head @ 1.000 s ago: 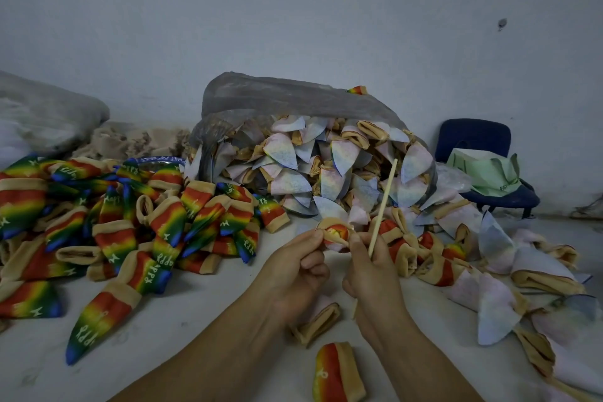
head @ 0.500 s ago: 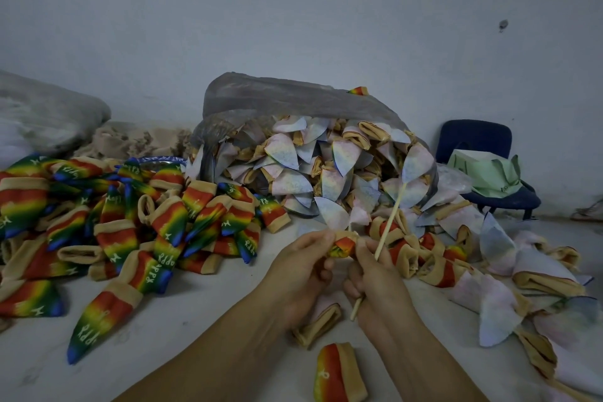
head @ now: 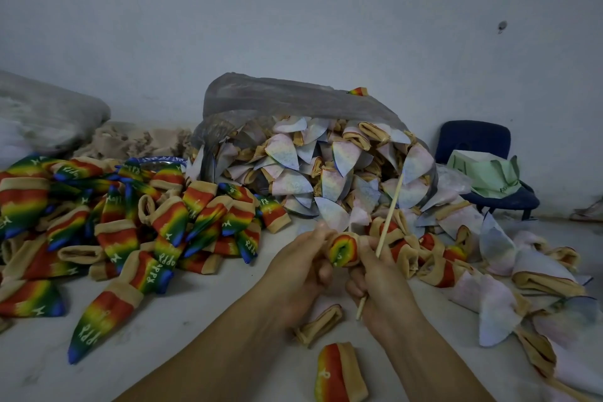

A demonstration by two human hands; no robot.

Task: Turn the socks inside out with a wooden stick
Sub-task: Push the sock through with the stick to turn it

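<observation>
Between the two hands, just above the pale surface (head: 195, 320): bunched sock (head: 342, 250), rainbow face out, mouth apparently toward the camera. Pinched at its left edge by the curled fingers of the left hand (head: 300, 274), at its right edge by thumb and forefinger of the right hand (head: 381, 281). Wooden stick (head: 388, 215) just right of the sock, gripped in the right hand's remaining curled fingers. Runs steeply, top leaning right toward the bagged pale socks (head: 326, 166), lower end poking out beneath the fist. Rainbow socks (head: 130, 222) heaped at left.
</observation>
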